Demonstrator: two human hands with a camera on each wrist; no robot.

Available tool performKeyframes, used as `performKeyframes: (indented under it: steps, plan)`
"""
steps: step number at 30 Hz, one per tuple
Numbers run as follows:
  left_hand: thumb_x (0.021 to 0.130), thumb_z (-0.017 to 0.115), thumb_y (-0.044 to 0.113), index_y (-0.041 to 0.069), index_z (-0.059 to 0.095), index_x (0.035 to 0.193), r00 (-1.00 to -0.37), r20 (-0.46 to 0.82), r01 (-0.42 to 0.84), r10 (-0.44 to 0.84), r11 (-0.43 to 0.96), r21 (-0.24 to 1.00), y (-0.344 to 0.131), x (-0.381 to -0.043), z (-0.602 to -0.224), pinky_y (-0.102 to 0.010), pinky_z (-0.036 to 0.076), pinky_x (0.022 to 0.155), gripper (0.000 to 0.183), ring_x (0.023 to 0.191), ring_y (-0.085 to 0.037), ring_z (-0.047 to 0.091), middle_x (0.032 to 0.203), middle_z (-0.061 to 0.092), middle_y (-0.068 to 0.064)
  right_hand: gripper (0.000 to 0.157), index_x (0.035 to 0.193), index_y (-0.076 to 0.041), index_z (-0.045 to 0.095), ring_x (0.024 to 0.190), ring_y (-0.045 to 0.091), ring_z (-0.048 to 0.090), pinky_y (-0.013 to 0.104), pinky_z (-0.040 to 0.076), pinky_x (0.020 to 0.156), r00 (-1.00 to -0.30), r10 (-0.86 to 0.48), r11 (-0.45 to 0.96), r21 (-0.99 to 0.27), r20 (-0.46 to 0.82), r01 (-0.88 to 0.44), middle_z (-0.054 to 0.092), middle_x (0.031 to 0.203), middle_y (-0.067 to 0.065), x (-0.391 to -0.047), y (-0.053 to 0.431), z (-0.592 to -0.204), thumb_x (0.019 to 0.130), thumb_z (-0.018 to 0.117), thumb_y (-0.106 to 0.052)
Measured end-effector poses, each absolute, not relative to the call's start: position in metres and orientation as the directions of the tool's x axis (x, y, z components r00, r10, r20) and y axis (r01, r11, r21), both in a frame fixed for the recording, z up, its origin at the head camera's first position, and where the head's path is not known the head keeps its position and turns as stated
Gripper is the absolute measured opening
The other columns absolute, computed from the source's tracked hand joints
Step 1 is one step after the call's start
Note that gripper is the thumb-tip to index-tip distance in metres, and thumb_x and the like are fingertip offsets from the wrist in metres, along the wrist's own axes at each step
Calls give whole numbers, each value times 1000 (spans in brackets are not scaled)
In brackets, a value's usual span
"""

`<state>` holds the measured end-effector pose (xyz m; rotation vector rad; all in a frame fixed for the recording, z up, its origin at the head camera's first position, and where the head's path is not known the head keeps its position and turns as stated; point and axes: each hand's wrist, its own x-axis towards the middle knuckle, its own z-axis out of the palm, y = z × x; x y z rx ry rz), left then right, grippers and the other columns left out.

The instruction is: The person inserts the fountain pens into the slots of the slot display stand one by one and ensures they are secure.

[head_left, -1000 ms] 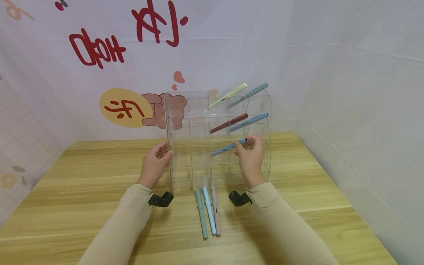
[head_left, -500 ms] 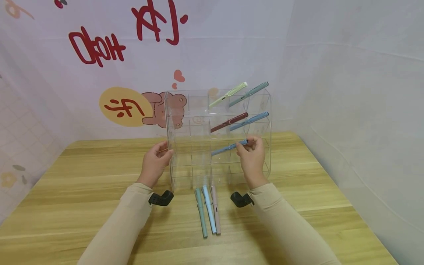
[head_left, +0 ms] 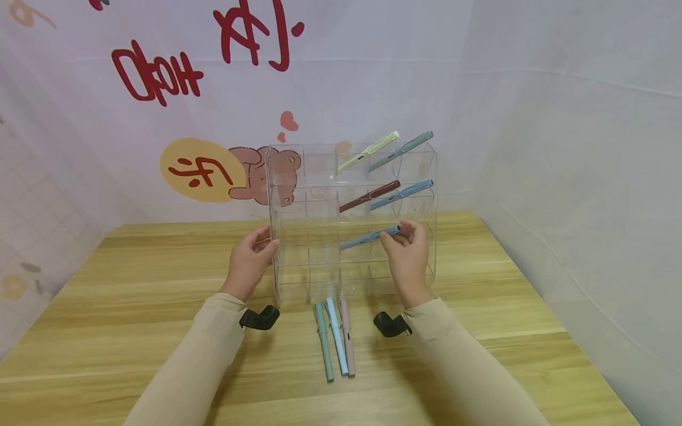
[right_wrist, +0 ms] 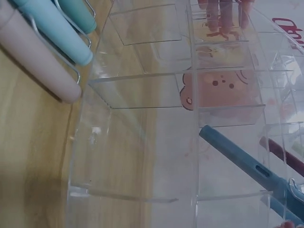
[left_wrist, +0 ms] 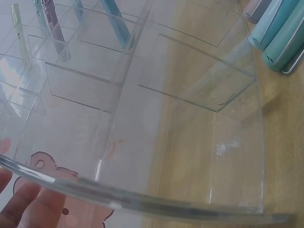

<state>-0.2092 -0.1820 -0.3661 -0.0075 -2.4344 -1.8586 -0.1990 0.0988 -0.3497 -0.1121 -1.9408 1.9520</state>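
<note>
A clear rack with rows of compartments stands upright on the table. At its left side, my left hand grips the edge, thumb in front; some fingers show behind the panel in the left wrist view. My right hand pinches the cap end of a blue pen, which lies slanted in a compartment of the third row. In the right wrist view that pen has its lower end inside the compartment. Above it, a dark red pen and another blue pen lean in the second row.
A pale green pen and a grey-green pen lean in the top row. Before the rack, a green pen, a light blue pen and a mauve pen lie side by side on the wooden table.
My right hand has shifted slightly right, and the cap end of the blue pen has moved a little right with it. The left hand keeps its hold on the rack.
</note>
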Motion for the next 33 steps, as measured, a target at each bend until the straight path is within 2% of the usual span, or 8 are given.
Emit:
performKeyframes:
  steps: [3, 7, 13, 16, 21, 26, 30, 33]
  plan:
    - [98, 57, 22, 6, 40, 146, -997, 68, 56, -40, 260, 964, -183, -209, -367, -44, 50, 94, 54, 129, -27, 48, 143, 47, -14, 53, 134, 1, 38, 108, 22, 54, 19, 48, 82, -914, 342, 57, -976, 218, -211, 46, 119, 11, -192, 103, -351, 88, 64, -2]
    - [98, 57, 24, 6, 40, 146, -997, 71, 59, -34, 260, 964, -183, -210, -366, -44, 49, 95, 55, 129, -27, 48, 143, 47, -14, 51, 131, 3, 40, 105, 22, 53, 16, 47, 79, -913, 360, 108, -980, 193, -165, 48, 114, 10, -178, 112, -355, 86, 64, 0]
    - [97, 57, 24, 6, 40, 146, -997, 63, 50, -40, 270, 962, -182, -211, -366, -45, 50, 94, 55, 129, -27, 48, 143, 47, -14, 39, 122, 4, 48, 95, 15, 52, 16, 46, 75, -975, 212, 174, -984, 66, -29, 53, 112, 13, -158, 114, -369, 87, 64, 0]
    - [98, 57, 24, 6, 39, 146, -997, 59, 45, -44, 276, 960, -183, -211, -366, -44, 50, 94, 55, 129, -26, 48, 143, 47, -14, 32, 115, 7, 53, 90, 15, 56, 16, 48, 72, -991, 133, 235, -972, 33, -1, 58, 108, 18, -152, 109, -381, 86, 65, 2]
    - [98, 57, 23, 6, 39, 146, -998, 52, 38, -44, 272, 961, -183, -212, -366, -44, 49, 95, 55, 129, -26, 48, 144, 47, -13, 25, 104, 9, 58, 83, 19, 60, 20, 48, 67, -999, 26, 329, -944, 24, -14, 63, 97, 20, -142, 99, -399, 82, 68, 5]
    - [98, 56, 22, 5, 38, 147, -997, 55, 40, -48, 275, 961, -183, -211, -366, -46, 49, 95, 54, 129, -27, 48, 144, 46, -14, 28, 104, 9, 59, 80, 20, 60, 26, 51, 62, -998, -70, 350, -936, -5, -20, 60, 92, 15, -136, 88, -410, 80, 71, 3]
    - [98, 56, 22, 5, 38, 147, -997, 58, 42, -50, 282, 958, -183, -211, -366, -46, 48, 96, 55, 129, -27, 48, 144, 46, -14, 29, 105, 10, 59, 80, 21, 60, 29, 52, 62, -991, -133, 388, -921, -17, -37, 59, 91, 15, -138, 79, -415, 79, 71, 4]
    - [98, 56, 21, 5, 38, 147, -997, 58, 41, -50, 283, 958, -182, -211, -366, -46, 48, 96, 55, 129, -27, 48, 144, 46, -14, 30, 106, 9, 60, 82, 22, 60, 30, 52, 68, -985, -172, 442, -894, -6, -72, 60, 90, 13, -141, 75, -417, 78, 71, 5]
